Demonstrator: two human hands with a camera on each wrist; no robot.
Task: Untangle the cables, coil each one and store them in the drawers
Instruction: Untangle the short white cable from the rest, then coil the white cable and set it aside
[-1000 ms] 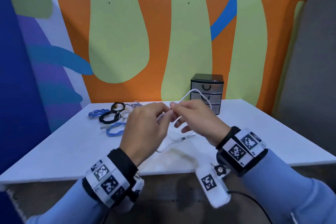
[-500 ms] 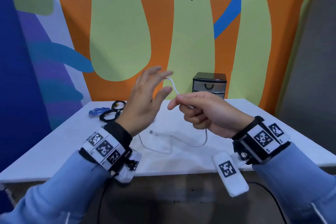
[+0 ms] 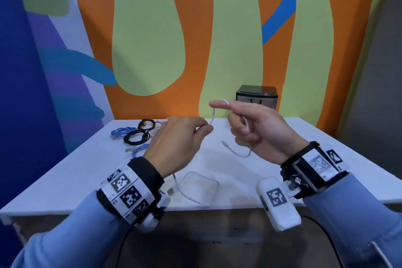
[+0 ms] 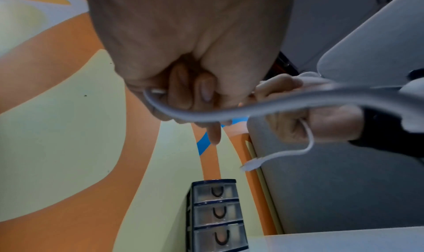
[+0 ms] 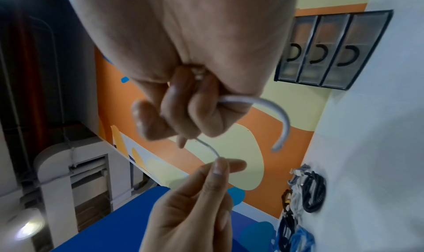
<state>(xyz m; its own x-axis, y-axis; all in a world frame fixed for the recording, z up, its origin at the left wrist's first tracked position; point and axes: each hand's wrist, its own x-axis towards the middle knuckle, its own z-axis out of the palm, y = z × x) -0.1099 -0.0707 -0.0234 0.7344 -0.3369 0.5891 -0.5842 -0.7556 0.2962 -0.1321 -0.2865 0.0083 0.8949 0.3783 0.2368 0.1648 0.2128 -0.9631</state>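
Slack from the white cable lay nearest me, looping over the front of the white table with its flat plug beside my left wristband. Above it both my hands were raised off the tabletop, backs toward me. My left hand was turned knuckles up, thumb and forefinger pinched on the cable just below where it rose to my right. My right hand sat slightly higher, index finger pointing left with the cable draped over its tip, the other fingers curled round the strand in my palm. A short tail hung from the underside of that fist, curving left to its small connector, clear of the table.

Farther back on the left lay the other cables in a cluster: a blue cable, black coiled cables, and another blue cable nearer me. At the far edge, against the painted wall, stood the drawer unit, its three drawers closed.
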